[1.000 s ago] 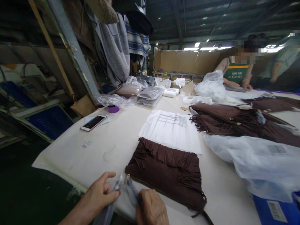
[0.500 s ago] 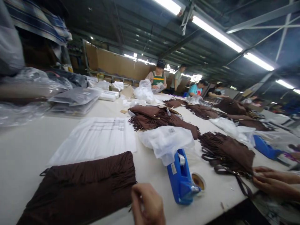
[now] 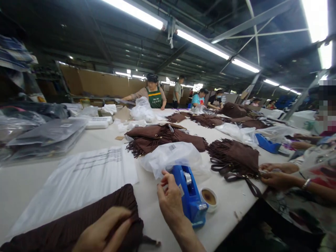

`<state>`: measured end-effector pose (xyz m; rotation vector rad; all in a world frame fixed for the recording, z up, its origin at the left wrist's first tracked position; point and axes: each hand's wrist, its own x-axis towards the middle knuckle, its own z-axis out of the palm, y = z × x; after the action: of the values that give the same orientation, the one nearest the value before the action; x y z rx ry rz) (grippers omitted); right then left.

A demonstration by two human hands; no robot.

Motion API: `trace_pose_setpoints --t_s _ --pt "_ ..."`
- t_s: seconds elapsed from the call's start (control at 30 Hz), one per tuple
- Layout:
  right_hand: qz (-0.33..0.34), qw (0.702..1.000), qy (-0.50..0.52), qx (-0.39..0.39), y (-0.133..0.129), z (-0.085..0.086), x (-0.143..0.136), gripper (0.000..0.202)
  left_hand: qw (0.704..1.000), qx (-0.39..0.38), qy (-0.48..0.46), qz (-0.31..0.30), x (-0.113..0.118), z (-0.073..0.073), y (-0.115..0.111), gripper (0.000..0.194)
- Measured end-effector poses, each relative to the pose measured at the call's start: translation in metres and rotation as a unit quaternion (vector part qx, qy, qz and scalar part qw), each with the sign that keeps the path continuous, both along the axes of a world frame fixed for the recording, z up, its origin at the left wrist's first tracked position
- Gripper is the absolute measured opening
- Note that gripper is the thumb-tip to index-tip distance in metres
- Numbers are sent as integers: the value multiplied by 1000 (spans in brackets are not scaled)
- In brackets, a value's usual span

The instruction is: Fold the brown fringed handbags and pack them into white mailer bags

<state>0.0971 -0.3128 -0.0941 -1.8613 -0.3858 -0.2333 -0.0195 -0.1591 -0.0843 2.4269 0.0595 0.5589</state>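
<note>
A dark brown fringed bag (image 3: 78,217) lies in front of me at the lower left. My left hand (image 3: 105,227) is over its right end, its fingers smeared by motion, so I cannot see whether they grip it. My right hand (image 3: 172,199) is reaching forward beside the blue tape dispenser (image 3: 193,206), along its left side. Its fingers are loosely bent and apart, with the tips near the edge of a crumpled clear plastic bag (image 3: 170,154) bearing a barcode label. Nothing shows between those fingers.
A printed white plastic bag (image 3: 105,164) lies flat behind the brown bag. More brown fringed bags (image 3: 162,136) are piled mid-table. A tape roll (image 3: 209,197) sits by the dispenser. On the right, a co-worker's hands (image 3: 278,175) handle another fringed bag (image 3: 236,157).
My view has swung to the right. My left hand has come into view over the brown bag. My right hand, earlier closed beside that bag, now reaches forward by the dispenser with its fingers apart.
</note>
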Motion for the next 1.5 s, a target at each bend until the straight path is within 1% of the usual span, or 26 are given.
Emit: trace_pose_setpoints --t_s 0.07,0.1,0.13,0.2,0.27,0.3,0.33,0.37,0.43,0.47,0.53,0.63,0.67,0.73,0.8,0.87,0.97,1.03,1.13,1.23,1.3,1.4,1.5 --pt "8 999 19 29 0 -2 0 18 998 30 -21 -54 45 18 -19 30" --pt "4 999 30 45 -2 -5 1 16 995 55 -28 -72 68 26 -31 28" --pt "-3 997 41 60 -4 -8 2 15 994 80 -11 -80 90 33 -42 27" --pt "-25 994 61 83 -10 -16 7 13 987 117 77 -77 124 43 -61 27" --pt "-58 991 78 97 -15 -22 13 15 975 162 147 -42 143 44 -72 25" --pt "-76 988 84 102 -17 -25 16 17 969 187 160 -15 147 41 -74 28" --pt "-92 986 89 104 -18 -27 19 19 966 210 153 12 149 37 -74 31" --pt "-104 985 93 104 -18 -28 24 23 964 230 125 33 150 32 -72 32" --pt "-115 983 101 98 -14 -30 34 28 965 255 41 47 150 22 -65 31" --pt "-119 983 106 94 -11 -32 41 30 965 261 3 40 151 16 -60 29" --pt "-128 981 118 89 -3 -34 56 29 962 270 -40 18 153 7 -52 27" --pt "-139 975 145 89 9 -41 78 21 952 290 -103 -5 156 -4 -45 28" --pt "-139 973 158 91 13 -44 84 21 946 296 -133 -10 156 -6 -44 28" --pt "-137 969 182 96 20 -48 93 29 936 303 -175 -16 155 -8 -43 28" --pt "-140 964 200 107 27 -50 97 34 936 305 -176 -19 154 -8 -44 27" --pt "-151 957 211 127 30 -50 95 33 939 304 -157 -21 152 -6 -45 27" --pt "-164 948 219 164 30 -46 85 25 945 302 -121 -30 151 -2 -46 28" --pt "-161 945 216 183 25 -43 76 21 946 305 -96 -53 153 1 -47 29" --pt "-138 949 203 197 16 -40 64 19 946 307 -51 -94 161 1 -50 33" --pt "-116 954 190 199 8 -36 54 21 947 301 -8 -111 172 -4 -54 34" --pt "-104 956 186 199 3 -34 47 23 945 306 10 -115 178 -9 -55 29" --pt "-79 958 188 203 -3 -28 33 27 943 315 14 -110 185 -17 -53 20" --pt "-55 950 207 225 -11 -22 14 32 944 313 14 -98 189 -21 -52 19"
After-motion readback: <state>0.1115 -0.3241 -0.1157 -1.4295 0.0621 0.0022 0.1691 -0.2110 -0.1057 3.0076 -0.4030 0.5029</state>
